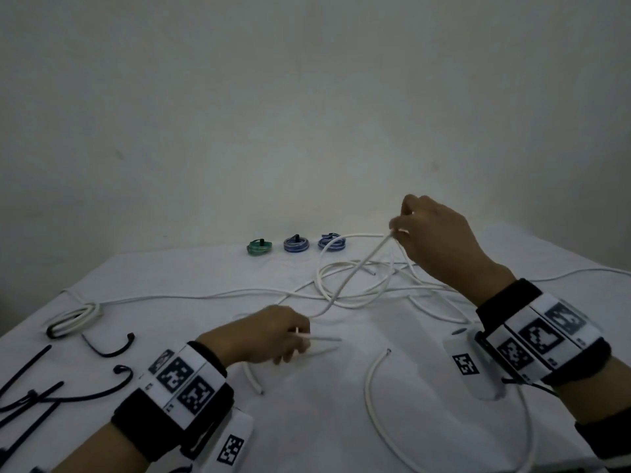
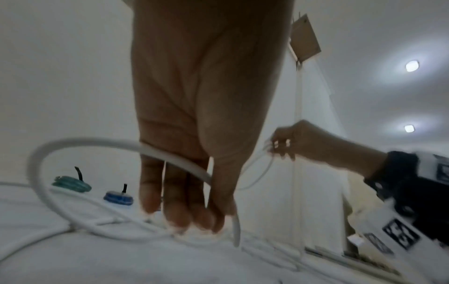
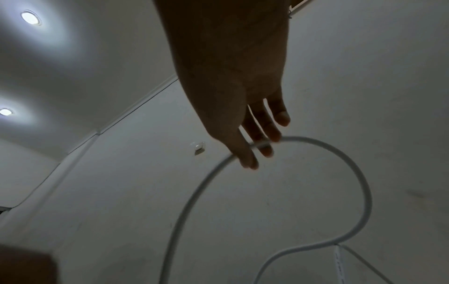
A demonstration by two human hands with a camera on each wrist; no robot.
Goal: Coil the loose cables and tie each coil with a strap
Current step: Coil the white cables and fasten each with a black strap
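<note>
A long white cable (image 1: 355, 274) lies in loose loops across the white table (image 1: 191, 274). My left hand (image 1: 293, 339) is low over the table and pinches one end of the white cable (image 2: 184, 163), which crosses its palm. My right hand (image 1: 399, 227) is raised near the table's back and pinches a lifted bend of the same cable (image 3: 316, 146) between thumb and fingers. The stretch between the two hands hangs in the air. Black straps (image 1: 109, 349) lie at the front left.
A green coil (image 1: 259, 247) and two blue coils (image 1: 296, 244) (image 1: 332, 242) sit in a row at the table's back edge. A small white coil (image 1: 73, 319) lies at the left. Another white cable end (image 1: 372, 380) curves over the front right.
</note>
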